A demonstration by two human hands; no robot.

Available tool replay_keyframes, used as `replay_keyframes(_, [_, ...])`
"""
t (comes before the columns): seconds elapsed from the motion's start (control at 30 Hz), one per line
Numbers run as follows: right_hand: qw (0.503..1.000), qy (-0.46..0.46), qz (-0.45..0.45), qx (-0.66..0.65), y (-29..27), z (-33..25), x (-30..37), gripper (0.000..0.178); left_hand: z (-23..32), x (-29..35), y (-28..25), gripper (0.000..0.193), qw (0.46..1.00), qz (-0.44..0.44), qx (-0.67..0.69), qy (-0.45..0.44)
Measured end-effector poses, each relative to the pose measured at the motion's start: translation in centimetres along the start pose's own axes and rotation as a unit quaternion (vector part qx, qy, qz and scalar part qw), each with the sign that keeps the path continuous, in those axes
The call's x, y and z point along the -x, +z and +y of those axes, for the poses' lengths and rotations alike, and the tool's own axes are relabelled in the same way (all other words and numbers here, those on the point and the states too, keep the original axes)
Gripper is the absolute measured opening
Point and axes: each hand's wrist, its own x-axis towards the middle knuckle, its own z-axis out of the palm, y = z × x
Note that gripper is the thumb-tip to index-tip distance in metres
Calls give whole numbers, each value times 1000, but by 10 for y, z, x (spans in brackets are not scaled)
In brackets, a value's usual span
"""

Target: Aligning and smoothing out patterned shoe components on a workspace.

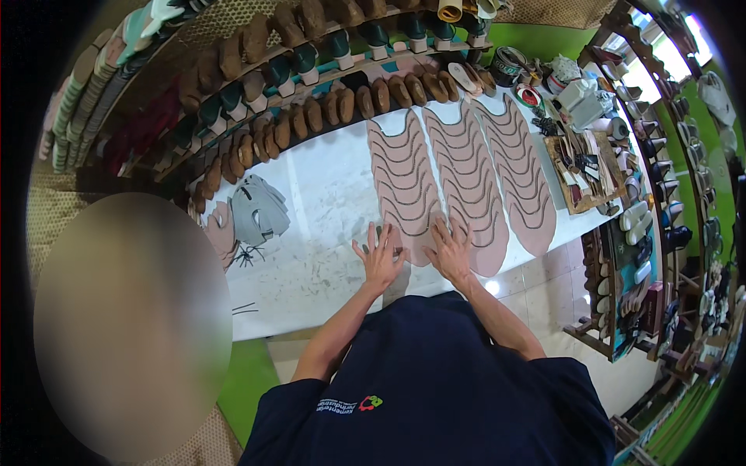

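Three columns of overlapping pink shoe-shaped pieces, each with a dark curved line along its edge, lie on the white table: a left column (402, 179), a middle column (460, 163) and a right column (517, 171). My left hand (381, 260), palm down with fingers spread, is at the left edge of the left column's nearest piece. On the other side of that piece, my right hand (452, 252) reaches over the near ends of the left and middle columns, its fingers apart. Neither hand visibly grips anything. My palms hide part of the near pieces.
A pile of grey cut pieces (260, 211) and thin black strips (247, 255) lie at the left. Brown shoe lasts (315, 113) line the table's back edge. A wooden tray of tools (583, 171) sits at the right, near a dark can (509, 64). Racks of shoes (641, 225) stand beyond.
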Motion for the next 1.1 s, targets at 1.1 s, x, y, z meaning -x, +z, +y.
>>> replay_keyframes(1.1, [963, -256, -8, -87, 72, -270, 2, 24, -183, 213, -91, 89, 950, 104, 22, -293])
